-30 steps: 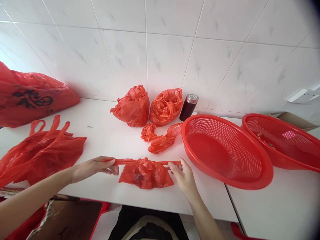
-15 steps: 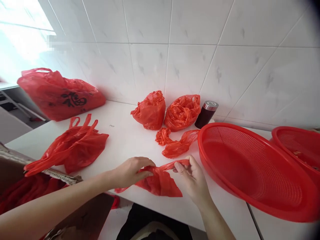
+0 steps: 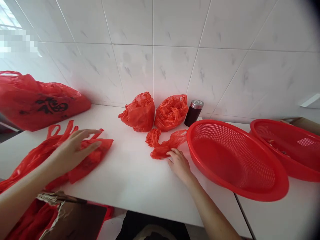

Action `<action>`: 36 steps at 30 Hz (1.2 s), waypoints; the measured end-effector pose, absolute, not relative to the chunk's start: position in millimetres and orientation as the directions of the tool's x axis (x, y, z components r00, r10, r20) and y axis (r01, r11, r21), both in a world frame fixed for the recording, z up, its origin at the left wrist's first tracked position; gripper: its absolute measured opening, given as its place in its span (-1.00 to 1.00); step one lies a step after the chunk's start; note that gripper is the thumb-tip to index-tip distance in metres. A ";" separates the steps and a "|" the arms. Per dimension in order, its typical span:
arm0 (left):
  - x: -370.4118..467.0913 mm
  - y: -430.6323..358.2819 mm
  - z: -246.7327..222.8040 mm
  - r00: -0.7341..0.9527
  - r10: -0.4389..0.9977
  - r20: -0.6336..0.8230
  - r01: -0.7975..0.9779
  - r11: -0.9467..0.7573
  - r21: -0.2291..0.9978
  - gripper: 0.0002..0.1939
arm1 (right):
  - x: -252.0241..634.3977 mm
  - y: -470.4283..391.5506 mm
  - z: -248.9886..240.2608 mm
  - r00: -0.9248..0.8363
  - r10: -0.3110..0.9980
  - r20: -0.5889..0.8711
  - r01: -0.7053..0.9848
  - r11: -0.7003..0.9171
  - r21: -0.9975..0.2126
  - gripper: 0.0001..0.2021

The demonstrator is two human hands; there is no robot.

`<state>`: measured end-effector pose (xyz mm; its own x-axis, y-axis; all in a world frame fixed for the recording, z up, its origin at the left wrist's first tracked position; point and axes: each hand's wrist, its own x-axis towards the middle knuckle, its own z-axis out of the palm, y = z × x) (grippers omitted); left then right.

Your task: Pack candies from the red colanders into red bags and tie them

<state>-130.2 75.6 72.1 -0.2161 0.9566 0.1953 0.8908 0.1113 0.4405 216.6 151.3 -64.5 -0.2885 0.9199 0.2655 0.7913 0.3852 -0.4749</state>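
Observation:
My left hand (image 3: 78,146) is open, fingers and thumb apart, over a pile of flat red plastic bags (image 3: 92,160) at the left of the table. It grips nothing that I can see. My right hand (image 3: 179,164) reaches to a small crumpled red plastic bag (image 3: 160,151) in the middle. Its fingertips meet the near edge of that bag, with the thumb held apart below. Beside this bag lies a bunched red plastic knot (image 3: 153,137), and the two seem to join.
Two full red bags (image 3: 140,113) and a dark tumbler (image 3: 194,113) stand by the tiled wall. Red baskets (image 3: 225,163) fill the right side. A large printed red bag (image 3: 45,103) sits far left. An open cardboard box (image 3: 77,216) holding red cloth is below the table's front edge.
Both hands have let go of the red bag they held between them. My left hand has moved left over the pile, my right hand forward to the crumpled bag. The view has turned right.

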 end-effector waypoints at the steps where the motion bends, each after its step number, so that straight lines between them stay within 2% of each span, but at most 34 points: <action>1: -119.0 79.5 70.8 -0.160 0.979 0.124 0.861 0.077 0.503 -0.43 | 215.4 148.5 -64.6 -0.295 0.915 0.275 0.779 0.397 -0.485 -0.81; 3: -92.1 89.4 65.0 -0.028 0.997 -0.068 0.773 0.065 0.631 -0.42 | 212.3 137.2 -60.4 -0.300 0.880 0.368 0.726 0.461 -0.511 -0.79; 6: -48.4 105.4 52.5 0.151 0.919 -0.365 0.606 0.206 0.769 -0.37 | 207.4 111.6 -46.3 -0.321 0.736 0.595 0.566 0.653 -0.503 -0.75; 8: -21.5 113.9 46.5 0.289 0.851 -0.439 0.469 0.274 0.840 -0.39 | 207.3 95.1 -35.2 -0.345 0.642 0.685 0.474 0.748 -0.464 -0.74; 11: 9.8 124.7 46.8 0.482 0.807 -0.342 0.339 0.188 0.922 -0.58 | 218.2 77.2 -20.3 -0.344 0.601 0.721 0.438 0.783 -0.442 -0.73; 13: 21.6 133.6 53.9 0.495 0.835 -0.241 0.318 0.083 0.944 -0.66 | 232.9 68.6 -12.7 -0.308 0.612 0.728 0.456 0.767 -0.451 -0.70; 18: 25.8 161.2 78.3 0.325 0.944 -0.049 0.301 -0.054 0.952 -0.64 | 272.5 47.9 -1.9 -0.226 0.666 0.711 0.511 0.702 -0.496 -0.58; 24: 31.3 165.3 80.5 0.182 0.982 0.054 0.149 -0.082 0.985 -0.65 | 291.1 32.2 14.8 -0.205 0.642 0.738 0.571 0.691 -0.443 -0.67; 27: 39.3 153.7 78.2 0.143 0.987 0.077 0.271 -0.114 0.956 -0.63 | 289.2 28.2 32.1 -0.144 0.642 0.753 0.574 0.674 -0.465 -0.70; 30: 48.7 134.9 80.4 0.291 0.955 0.059 0.432 -0.186 0.883 -0.58 | 277.0 32.8 48.7 -0.246 0.634 0.733 0.494 0.733 -0.468 -0.65; 32: 50.7 120.6 83.5 0.456 0.889 0.033 0.450 -0.263 0.853 -0.57 | 265.7 43.0 53.0 -0.360 0.643 0.675 0.483 0.748 -0.455 -0.66; 34: 45.0 108.1 85.8 0.591 0.806 0.015 0.450 -0.346 0.823 -0.56 | 256.0 55.9 49.3 -0.367 0.716 0.594 0.592 0.672 -0.444 -0.68; 36: 31.3 100.3 84.9 0.621 0.784 0.023 0.496 -0.415 0.762 -0.53 | 250.7 65.5 39.4 -0.351 0.807 0.475 0.720 0.557 -0.414 -0.68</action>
